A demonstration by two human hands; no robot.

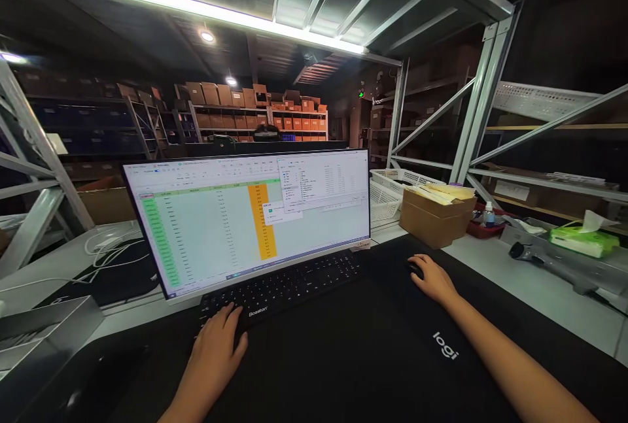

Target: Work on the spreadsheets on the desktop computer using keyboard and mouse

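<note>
1. Black keyboard (294, 288) stood below the screen (210, 227); the left hand (216, 339) lay over its left end, fingers apart, gripping nothing.
2. The right hand (435, 279) was clamped on the mouse (415, 270), on the mat (343, 364) right of the keyboard.
3. Step in hand, by judgement: selection within the small window (321, 184). The next move probably called for pointing and clicking there.

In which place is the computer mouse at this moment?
In the head view, the mouse sits right of the keyboard on the black desk mat, partly under the person's right hand.
</note>
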